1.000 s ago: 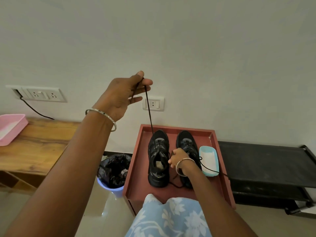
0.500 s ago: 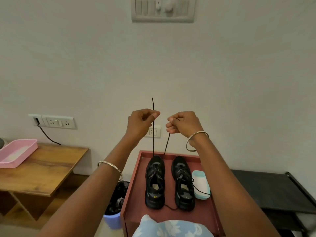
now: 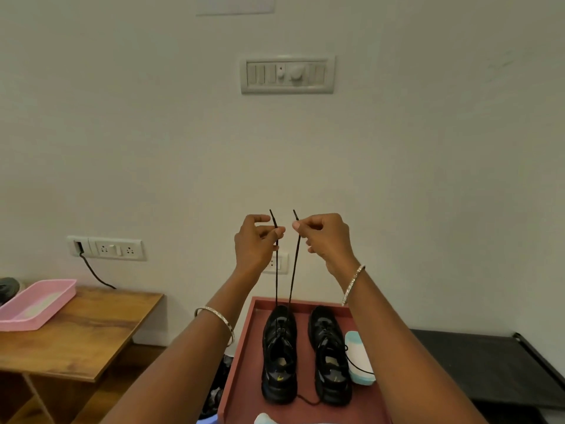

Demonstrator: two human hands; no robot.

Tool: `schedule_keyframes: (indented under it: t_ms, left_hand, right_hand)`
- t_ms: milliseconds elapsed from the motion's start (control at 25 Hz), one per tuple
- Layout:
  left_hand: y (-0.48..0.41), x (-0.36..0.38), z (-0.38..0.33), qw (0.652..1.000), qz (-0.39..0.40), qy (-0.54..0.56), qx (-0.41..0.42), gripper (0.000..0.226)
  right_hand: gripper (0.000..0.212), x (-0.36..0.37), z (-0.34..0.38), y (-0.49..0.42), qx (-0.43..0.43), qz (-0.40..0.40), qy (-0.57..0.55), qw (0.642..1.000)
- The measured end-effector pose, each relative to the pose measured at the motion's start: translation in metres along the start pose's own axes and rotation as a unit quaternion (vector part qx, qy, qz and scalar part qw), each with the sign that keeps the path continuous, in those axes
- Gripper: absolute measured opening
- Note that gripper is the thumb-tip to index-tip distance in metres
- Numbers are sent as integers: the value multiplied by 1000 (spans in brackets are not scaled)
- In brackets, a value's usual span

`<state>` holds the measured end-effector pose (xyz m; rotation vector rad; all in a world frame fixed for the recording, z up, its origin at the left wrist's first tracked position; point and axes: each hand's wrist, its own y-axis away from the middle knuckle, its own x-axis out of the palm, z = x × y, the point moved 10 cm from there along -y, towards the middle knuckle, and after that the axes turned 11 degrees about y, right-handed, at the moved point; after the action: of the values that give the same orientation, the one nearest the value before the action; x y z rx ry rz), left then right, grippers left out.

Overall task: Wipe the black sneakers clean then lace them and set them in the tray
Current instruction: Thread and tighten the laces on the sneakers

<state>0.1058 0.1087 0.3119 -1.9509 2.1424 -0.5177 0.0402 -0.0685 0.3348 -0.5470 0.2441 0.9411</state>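
my left hand [image 3: 256, 240] and right hand [image 3: 324, 237] hang in open air before the wall [image 3: 428, 179], a narrow gap between them. the two strands of lace [image 3: 276, 280] drop taut from them to the left sneaker [image 3: 279, 353], barring that gap below. in the red tray [image 3: 249, 362] the right sneaker [image 3: 330, 356] and a pale blue dish [image 3: 359, 358] crowd the right side; bare floor runs along the left rim.
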Motion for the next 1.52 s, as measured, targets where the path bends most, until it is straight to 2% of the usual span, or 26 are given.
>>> schedule_keyframes:
  t_ms: [120,320,600,760,840,920,1000,1160,1320,1440,1520]
  left_hand:
    - [-6,-4,-6,998,-11,-62,22,3]
    - [-14,0,-20,991,-5,-130,25,7]
    - [-23,-1,-21,991,18,-132,7,11]
    - [-25,5,-13,993,80,-77,-31,9]
    - [-19,13,-9,988,141,-20,-63,10]
    - [-10,20,-3,977,184,49,-102,14]
    - [-2,25,8,966,194,96,-143,18]
    - [3,36,23,946,199,127,-222,33]
    - [7,42,30,937,178,139,-265,21]
    - [5,39,28,952,155,125,-233,20]
    - [1,36,19,974,138,77,-159,25]
  right_hand:
    - [10,2,-2,-2,15,-12,-45,999]
    - [12,11,4,-4,12,-26,-57,998]
    - [17,20,2,-12,20,-11,-58,998]
    - [15,19,-3,-12,16,9,-69,997]
    - [12,17,-8,-11,23,9,-93,995]
    - [19,18,-19,-10,54,15,-138,989]
    - [20,23,-27,-7,81,39,-190,978]
    - [9,30,-28,3,70,104,-234,964]
    - [20,34,-29,7,55,148,-271,950]
    - [24,32,-30,8,50,136,-248,958]
    - [24,28,-35,6,62,85,-217,970]
